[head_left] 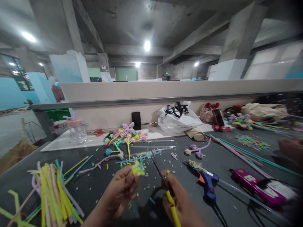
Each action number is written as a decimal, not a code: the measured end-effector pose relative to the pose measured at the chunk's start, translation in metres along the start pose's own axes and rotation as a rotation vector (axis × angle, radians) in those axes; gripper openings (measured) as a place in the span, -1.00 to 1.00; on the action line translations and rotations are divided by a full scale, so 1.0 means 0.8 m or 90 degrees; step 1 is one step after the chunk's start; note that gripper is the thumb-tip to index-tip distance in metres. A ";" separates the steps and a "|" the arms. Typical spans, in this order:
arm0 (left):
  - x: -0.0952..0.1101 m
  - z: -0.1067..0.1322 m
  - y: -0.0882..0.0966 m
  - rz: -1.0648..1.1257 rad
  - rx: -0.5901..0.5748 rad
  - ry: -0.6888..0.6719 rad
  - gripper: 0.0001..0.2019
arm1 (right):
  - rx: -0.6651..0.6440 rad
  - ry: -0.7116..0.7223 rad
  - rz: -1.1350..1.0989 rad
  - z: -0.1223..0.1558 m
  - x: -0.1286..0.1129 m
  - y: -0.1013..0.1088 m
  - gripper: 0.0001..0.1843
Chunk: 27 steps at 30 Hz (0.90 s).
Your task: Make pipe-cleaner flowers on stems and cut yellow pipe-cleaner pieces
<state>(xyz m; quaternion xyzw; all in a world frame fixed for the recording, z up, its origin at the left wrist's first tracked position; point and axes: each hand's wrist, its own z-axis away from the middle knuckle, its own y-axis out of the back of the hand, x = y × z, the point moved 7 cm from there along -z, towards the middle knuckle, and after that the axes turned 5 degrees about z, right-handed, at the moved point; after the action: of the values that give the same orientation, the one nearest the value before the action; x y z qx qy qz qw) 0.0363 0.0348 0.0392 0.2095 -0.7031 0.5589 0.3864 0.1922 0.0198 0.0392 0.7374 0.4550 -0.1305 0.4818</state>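
My left hand (120,186) pinches a small fuzzy flower of yellow and pale green chenille stems (138,168) between thumb and fingers. To its right, my right hand (177,198) is wrapped round scissors (172,203) with yellow handles. Their dark blades point up and away, apart from the flower. Whether the blades are parted is hard to make out. Beyond my hands lies a heap of finished chenille flowers (126,134) in several colours. Small clippings are scattered over the dark table (94,195).
A bundle of chenille stems (50,195) lies at left. At right are a blue glue gun (209,184) and a magenta device (258,187). A clear jar (77,130), a phone (136,120) and a white bag (176,118) stand behind. Another person's blurred hand (292,149) shows far right.
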 end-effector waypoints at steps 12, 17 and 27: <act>0.023 0.001 0.008 -0.167 0.155 -0.178 -0.65 | -0.031 -0.055 0.188 0.009 0.012 -0.010 -0.30; 0.022 0.009 0.015 -0.262 0.195 -0.248 -0.71 | -0.079 -0.068 0.216 0.007 0.004 -0.013 -0.26; 0.006 0.018 0.021 -0.419 0.248 -0.280 -0.75 | -0.066 -0.094 0.226 0.006 -0.003 -0.017 -0.27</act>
<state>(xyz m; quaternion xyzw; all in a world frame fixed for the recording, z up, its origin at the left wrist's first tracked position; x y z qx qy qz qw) 0.0165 0.0266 0.0313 0.6051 -0.5462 0.4703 0.3381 0.1812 0.0157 0.0304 0.7686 0.2875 -0.0732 0.5667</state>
